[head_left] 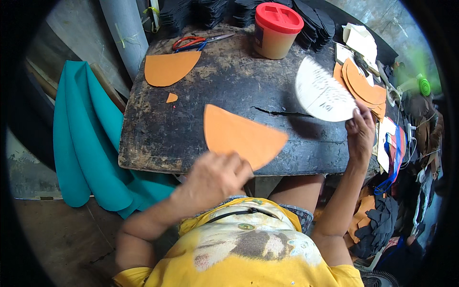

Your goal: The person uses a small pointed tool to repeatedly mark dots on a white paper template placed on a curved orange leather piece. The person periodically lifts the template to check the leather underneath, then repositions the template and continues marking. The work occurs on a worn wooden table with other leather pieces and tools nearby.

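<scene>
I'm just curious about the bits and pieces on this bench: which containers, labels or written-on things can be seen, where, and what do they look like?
Jar: back of the dark worktable, round, tan body, red lid, dark label on its side.
Template: in the right hand, white half-round card with dark handwriting.
No signs or screens.
</scene>
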{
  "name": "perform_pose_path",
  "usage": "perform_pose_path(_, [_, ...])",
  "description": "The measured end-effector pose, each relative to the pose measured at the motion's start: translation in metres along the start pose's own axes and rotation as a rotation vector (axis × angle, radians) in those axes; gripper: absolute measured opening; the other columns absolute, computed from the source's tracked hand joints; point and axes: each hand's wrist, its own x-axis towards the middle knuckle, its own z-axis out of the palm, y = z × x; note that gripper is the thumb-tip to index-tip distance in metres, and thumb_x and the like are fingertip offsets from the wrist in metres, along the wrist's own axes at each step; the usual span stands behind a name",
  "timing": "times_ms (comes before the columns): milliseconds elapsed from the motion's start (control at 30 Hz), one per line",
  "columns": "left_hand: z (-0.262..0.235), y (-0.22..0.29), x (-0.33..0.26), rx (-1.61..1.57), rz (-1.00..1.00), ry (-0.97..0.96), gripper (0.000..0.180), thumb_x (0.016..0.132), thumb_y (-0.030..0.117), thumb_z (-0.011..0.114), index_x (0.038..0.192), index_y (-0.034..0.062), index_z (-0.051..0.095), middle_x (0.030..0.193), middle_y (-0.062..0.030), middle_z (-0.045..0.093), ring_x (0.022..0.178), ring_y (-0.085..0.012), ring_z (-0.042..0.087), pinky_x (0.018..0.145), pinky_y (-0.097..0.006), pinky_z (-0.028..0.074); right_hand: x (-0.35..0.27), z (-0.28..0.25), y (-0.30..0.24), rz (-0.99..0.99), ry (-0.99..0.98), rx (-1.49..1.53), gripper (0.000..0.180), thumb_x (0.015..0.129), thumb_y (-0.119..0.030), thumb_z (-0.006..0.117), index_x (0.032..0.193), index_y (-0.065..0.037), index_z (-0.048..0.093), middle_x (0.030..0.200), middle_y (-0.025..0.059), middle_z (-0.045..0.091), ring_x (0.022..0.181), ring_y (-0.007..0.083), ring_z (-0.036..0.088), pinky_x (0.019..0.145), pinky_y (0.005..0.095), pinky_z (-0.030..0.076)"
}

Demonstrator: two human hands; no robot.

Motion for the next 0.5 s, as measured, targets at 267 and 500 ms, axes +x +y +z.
perform_pose_path(267, [0.003,-0.044,-0.026,-0.151,-0.404,-0.152,0.102,0.07,0.054,0.082,0.153,0.0122,0.041,0.158,-0.0244,0.032,0.148,-0.039,0.031,0.116,-0.055,0.029,-0.056,0.023,0.007,0.073,-0.003,0.402,0.032,0.098,-0.003,0.061,0.129,0.003,0.053,0.092,0.0051,0.064,0.058,0.0011,0.043,0.053,0.0123,0.041])
perform_pose_path(500, [0.035,-0.019,-0.034,-0.152,-0.383,0.014,0.087,0.076,0.056,0.078,0.137,-0.001,0.053,0.148,-0.025,0.044,0.14,-0.0412,0.039,0.108,-0.056,0.034,-0.093,0.063,0.038,0.152,-0.282,-0.407,0.02,0.097,-0.004,0.062,0.116,0.0,0.066,0.088,-0.0022,0.062,0.074,0.0035,0.052,0.068,0.0204,0.044])
